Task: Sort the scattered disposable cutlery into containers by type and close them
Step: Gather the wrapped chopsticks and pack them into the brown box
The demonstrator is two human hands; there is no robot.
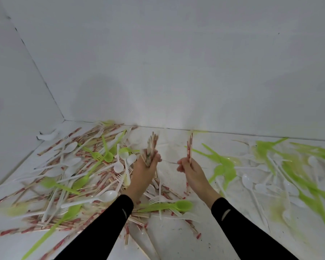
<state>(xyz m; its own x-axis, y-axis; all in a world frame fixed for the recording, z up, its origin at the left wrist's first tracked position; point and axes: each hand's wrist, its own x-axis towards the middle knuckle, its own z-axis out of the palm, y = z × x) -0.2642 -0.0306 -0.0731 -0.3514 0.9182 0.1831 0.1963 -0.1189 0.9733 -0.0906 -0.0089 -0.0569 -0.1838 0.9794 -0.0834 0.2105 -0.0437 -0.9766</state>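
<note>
My left hand (145, 168) grips a bundle of wrapped chopsticks (152, 145), held upright above the white surface. Just to its right, my right hand (190, 168) pinches a thinner pair of wrapped chopsticks (190, 145), also upright. A dense heap of chopsticks (45, 188), white spoons (105, 197), white forks and green spoons (167, 205) covers the left and middle. No container is in view.
A blurred spread of green cutlery (281, 166) and white spoons (249, 182) lies on the right. White walls (158, 72) close the space behind and to the left. A small white object (47, 136) sits in the far left corner.
</note>
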